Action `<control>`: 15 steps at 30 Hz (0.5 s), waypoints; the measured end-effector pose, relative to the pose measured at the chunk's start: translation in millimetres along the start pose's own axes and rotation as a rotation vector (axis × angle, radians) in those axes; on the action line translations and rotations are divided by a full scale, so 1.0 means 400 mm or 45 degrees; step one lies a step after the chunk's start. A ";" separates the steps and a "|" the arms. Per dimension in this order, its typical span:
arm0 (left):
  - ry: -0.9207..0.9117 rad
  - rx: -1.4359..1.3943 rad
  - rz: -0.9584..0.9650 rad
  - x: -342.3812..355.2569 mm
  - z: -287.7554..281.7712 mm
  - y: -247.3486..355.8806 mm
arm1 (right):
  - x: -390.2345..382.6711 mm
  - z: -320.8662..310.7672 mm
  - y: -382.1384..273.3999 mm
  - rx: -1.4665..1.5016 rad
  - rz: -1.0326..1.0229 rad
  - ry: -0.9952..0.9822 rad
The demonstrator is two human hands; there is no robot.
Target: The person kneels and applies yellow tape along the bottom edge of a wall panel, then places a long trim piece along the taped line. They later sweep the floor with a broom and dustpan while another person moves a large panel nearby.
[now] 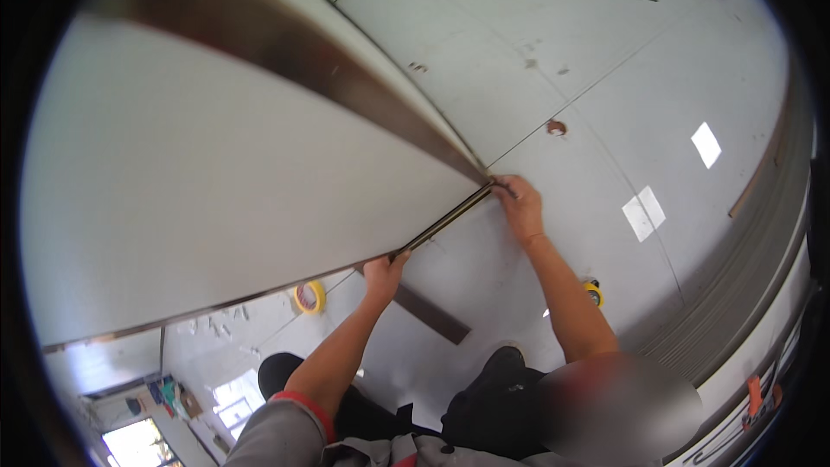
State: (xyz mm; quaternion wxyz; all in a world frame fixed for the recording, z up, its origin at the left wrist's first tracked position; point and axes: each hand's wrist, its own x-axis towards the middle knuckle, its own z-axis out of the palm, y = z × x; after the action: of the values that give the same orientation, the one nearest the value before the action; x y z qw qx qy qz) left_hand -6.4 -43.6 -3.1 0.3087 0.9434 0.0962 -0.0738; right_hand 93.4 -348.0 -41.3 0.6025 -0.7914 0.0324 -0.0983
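A large white panel (251,182) with brown edges fills the left half of the view, tilted up off the floor. Along its short near end runs a thin dark and gold strip (448,220), stretching between my two hands. My left hand (383,275) is closed around the panel's near corner, thumb against the end of the strip. At the other corner my right hand (520,206) grips with bent fingers; what lies under the fingertips is partly hidden. A flat brown board piece (432,313) rests on the floor beside my left hand.
A yellow tape roll (309,297) stands left of my left forearm. By my right forearm is a yellow and black tape measure (594,292). Long grey boards (735,285) are stacked at the right, near an orange-handled tool (755,393). A brown scrap (556,128) lies on the tiled floor.
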 end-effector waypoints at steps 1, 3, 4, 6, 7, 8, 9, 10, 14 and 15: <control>-0.014 -0.035 0.013 0.005 0.003 -0.002 | 0.002 -0.003 0.007 -0.009 0.001 -0.012; -0.004 -0.043 0.022 0.004 -0.006 0.005 | 0.003 0.000 -0.008 -0.032 -0.016 -0.016; -0.038 -0.033 -0.029 0.010 -0.011 0.014 | 0.005 -0.003 -0.001 -0.054 -0.015 -0.022; -0.090 -0.031 -0.127 0.016 -0.015 0.028 | 0.005 0.002 -0.011 0.102 0.099 -0.011; -0.078 -0.086 -0.115 0.015 -0.012 0.023 | 0.006 0.000 -0.016 0.115 0.124 -0.026; -0.067 -0.140 -0.101 0.013 -0.012 0.018 | 0.006 0.001 -0.023 0.128 0.150 -0.040; -0.056 -0.194 -0.084 0.010 -0.017 0.011 | 0.004 0.005 -0.030 0.140 0.175 -0.053; -0.073 -0.169 -0.062 0.013 -0.018 0.015 | 0.005 0.001 -0.030 0.126 0.181 -0.066; -0.171 -0.003 -0.023 0.024 -0.038 0.029 | 0.004 -0.005 -0.038 0.076 0.209 -0.086; -0.202 0.056 -0.026 0.028 -0.043 0.034 | 0.003 -0.005 -0.041 0.064 0.217 -0.084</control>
State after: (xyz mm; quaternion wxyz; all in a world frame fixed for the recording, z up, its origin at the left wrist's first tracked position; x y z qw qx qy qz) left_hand 9.1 -42.4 16.1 0.2939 0.9400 0.0795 -0.1537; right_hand 93.2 -345.7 -24.8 0.6291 -0.7732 0.0772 -0.0213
